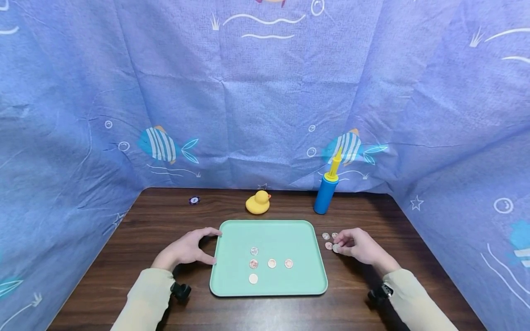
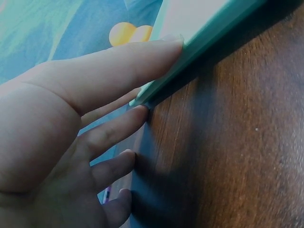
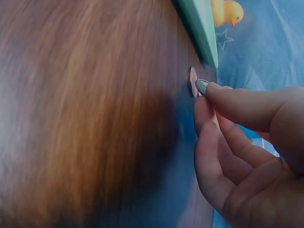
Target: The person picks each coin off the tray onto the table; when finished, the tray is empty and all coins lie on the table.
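Observation:
My right hand (image 1: 359, 246) pinches a silver coin (image 3: 203, 86) between thumb and fingertips, close over the table to the right of the tray. A copper-coloured coin (image 3: 193, 81) lies right beside it, and a silver coin (image 1: 325, 236) and another coin (image 1: 334, 235) lie just behind. The light green tray (image 1: 269, 230) holds several coins, among them a copper-coloured coin (image 1: 288, 263) and a pale coin (image 1: 253, 278). At the tray's left edge, my left hand (image 1: 190, 248) touches the rim with thumb and fingertips, its fingers spread and relaxed.
A yellow rubber duck (image 1: 257, 203) sits behind the tray. To its right stands a blue hand pump (image 1: 325, 195) with a yellow top. A dark poker chip (image 1: 194, 200) lies at the back left of the brown table (image 1: 161, 220). Blue fish-print cloth (image 1: 265, 115) hangs around it.

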`<state>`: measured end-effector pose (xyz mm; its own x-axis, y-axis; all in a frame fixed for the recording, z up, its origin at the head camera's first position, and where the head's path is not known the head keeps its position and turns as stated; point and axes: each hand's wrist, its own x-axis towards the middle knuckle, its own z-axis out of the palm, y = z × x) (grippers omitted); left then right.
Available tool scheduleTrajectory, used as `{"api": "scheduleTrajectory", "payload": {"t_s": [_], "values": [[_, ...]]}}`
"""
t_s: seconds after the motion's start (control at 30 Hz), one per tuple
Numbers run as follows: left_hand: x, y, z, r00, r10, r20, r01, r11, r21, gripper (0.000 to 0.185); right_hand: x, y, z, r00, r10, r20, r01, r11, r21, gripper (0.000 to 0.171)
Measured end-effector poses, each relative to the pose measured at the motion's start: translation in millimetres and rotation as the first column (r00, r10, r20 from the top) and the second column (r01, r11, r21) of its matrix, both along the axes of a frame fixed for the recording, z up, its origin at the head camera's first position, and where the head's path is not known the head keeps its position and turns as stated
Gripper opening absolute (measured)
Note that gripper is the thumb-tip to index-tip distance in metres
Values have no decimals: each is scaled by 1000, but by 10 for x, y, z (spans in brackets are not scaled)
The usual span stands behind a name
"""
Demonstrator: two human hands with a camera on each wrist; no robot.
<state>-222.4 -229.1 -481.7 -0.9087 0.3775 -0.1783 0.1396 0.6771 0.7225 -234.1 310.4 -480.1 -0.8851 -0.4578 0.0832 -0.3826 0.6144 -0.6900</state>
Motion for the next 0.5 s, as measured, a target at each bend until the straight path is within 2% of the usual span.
{"api": "scheduleTrajectory", "payload": {"t_s": [0.27,0.5], "values": [[-2,2,11,1000,-3,6,3,1000,-2,77,12,43,-58,995,-65,-73,70,995,72,14],[-2,0,18,1000,-1,13,1,1000,-3,77,-12,58,-117,989,-110,-94,120,986,114,15]]}}
